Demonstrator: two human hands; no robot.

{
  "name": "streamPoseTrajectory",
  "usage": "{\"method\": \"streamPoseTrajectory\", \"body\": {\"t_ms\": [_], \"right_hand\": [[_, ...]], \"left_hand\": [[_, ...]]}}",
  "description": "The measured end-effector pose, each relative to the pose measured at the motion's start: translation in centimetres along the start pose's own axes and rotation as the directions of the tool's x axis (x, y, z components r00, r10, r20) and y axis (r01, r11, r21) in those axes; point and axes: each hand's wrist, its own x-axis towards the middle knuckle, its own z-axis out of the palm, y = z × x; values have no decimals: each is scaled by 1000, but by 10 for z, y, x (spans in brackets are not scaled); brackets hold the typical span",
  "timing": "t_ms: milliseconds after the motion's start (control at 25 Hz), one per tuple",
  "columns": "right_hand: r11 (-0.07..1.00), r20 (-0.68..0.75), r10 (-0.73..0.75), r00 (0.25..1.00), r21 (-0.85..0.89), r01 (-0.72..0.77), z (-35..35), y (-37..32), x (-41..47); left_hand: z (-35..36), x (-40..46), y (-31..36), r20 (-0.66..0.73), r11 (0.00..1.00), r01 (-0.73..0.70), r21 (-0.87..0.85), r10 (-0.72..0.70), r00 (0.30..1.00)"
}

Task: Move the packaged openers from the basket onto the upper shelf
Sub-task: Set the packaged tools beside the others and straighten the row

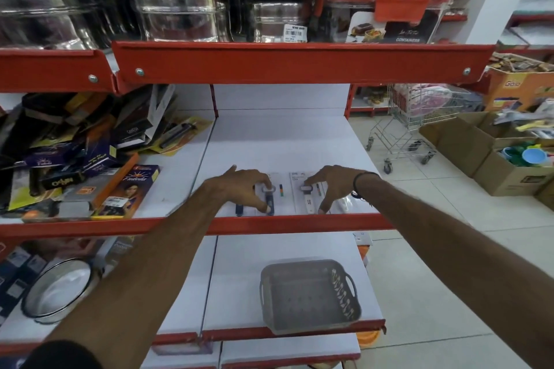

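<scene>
On the white upper shelf (278, 135) near its red front edge lie packaged openers. My left hand (239, 186) rests its fingertips on a blue-handled opener pack (271, 204), thumb and fingers spread over it. My right hand (332, 186) presses its fingers on a white-handled opener pack (308, 202) beside it. Both packs lie flat on the shelf. One shelf lower stands the grey plastic basket (344, 317), with nothing visible inside.
A messy heap of boxed goods (90, 153) fills the shelf to the left. Steel containers (180, 15) stack on the shelf above. A glass bowl (60, 287) sits lower left. A wire trolley (419, 123) and cardboard boxes (485, 159) stand on the floor at right.
</scene>
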Motion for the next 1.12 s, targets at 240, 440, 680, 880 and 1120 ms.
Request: {"method": "streamPoseTrajectory", "body": {"t_ms": [240,440,680,880,1120], "right_hand": [[998,-31,-54,998,13,54,10,-12,10],[997,-12,-71,997,-7,71,6,-19,10],[999,-71,-41,997,-36,38,3,-9,6],[998,-97,31,995,-54,-36,-12,23,-17],[997,-7,75,997,-12,-75,-3,56,-27]], "left_hand": [[3,5,-1,10,1000,15,-8,-15,1000],[-1,4,5,31,1000,25,12,-25,999],[-3,1,13,33,999,40,21,-41,999],[3,7,29,-99,991,-36,-126,23,995],[14,16,54,-71,997,-67,-47,63,995]]}}
